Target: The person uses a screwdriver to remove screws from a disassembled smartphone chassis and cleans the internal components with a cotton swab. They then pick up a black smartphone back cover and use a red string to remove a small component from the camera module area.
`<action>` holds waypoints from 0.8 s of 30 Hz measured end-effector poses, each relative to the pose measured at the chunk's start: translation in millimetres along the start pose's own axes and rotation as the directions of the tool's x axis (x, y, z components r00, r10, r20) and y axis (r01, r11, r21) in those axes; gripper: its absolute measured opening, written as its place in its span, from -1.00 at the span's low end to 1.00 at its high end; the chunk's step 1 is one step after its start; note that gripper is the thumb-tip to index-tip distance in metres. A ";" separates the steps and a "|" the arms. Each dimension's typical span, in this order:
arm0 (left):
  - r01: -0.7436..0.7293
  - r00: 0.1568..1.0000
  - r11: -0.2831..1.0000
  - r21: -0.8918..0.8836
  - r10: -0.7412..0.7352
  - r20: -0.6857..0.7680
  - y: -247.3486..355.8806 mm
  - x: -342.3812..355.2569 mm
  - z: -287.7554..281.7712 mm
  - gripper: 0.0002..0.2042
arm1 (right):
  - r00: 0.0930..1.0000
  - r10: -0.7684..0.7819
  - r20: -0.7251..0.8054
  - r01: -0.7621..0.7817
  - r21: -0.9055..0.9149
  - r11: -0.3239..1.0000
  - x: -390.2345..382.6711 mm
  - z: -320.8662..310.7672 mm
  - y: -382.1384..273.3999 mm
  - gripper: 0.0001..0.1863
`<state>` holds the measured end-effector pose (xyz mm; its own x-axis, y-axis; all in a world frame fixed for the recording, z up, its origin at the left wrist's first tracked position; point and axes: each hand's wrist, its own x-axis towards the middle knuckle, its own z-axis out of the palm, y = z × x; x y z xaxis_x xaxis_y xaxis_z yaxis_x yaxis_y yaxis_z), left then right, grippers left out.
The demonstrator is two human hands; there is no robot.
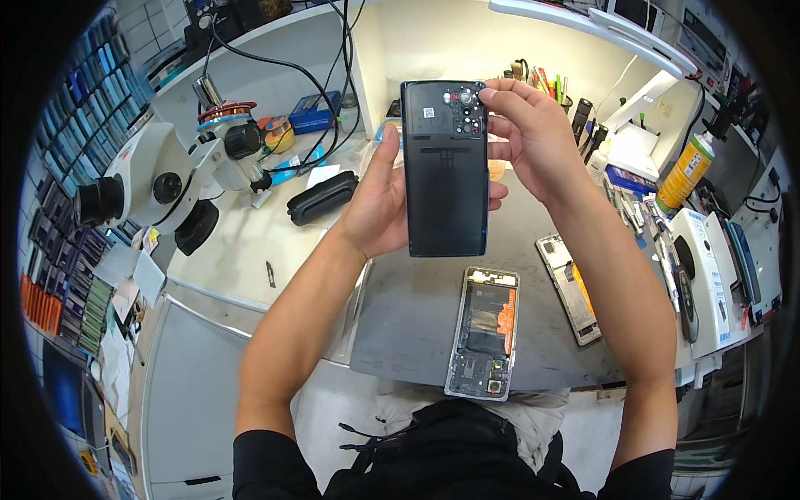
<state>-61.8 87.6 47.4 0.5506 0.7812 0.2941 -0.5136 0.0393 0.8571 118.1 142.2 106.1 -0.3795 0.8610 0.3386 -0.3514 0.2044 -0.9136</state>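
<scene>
A cluttered white tabletop (pixel 242 250) carries a grey work mat (pixel 417 308), a white microscope (pixel 167 183) at left, and an opened phone frame (pixel 485 333) lying on the mat. Above the mat, the left hand (pixel 379 204) cradles a dark phone back cover (pixel 444 167) upright, its grip clamped along the edge; the right hand (pixel 529 133) pinches the cover's top corner by the camera cutouts.

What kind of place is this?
Probably a phone repair bench: a microscope at the left, an opened phone on the grey mat, and a back cover held in both hands.

Head-worn fisheye, downward over workbench (pixel 250 242)
</scene>
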 end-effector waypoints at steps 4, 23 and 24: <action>-0.026 0.995 0.985 -0.171 0.043 0.092 -3.8 -4.5 -6.8 -0.02 | 1.000 0.001 0.023 0.000 -0.018 1.000 -5.8 4.9 -3.6 -0.79; -0.108 0.982 0.990 0.092 0.120 -0.146 -12.3 -28.9 18.7 -0.02 | 0.413 -0.668 0.619 0.686 -0.694 -0.218 -22.1 23.0 -18.2 -0.80; -0.105 0.981 0.989 0.103 0.120 -0.155 -12.9 -29.1 18.6 -0.02 | 0.413 -0.665 0.622 0.677 -0.698 -0.232 -21.2 23.4 -17.6 -0.81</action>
<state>-59.0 52.9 35.6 0.3759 0.8674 0.3259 -0.4979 -0.1076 0.8605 112.3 109.5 120.3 -0.4553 -0.0695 0.8876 0.4219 0.8610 0.2839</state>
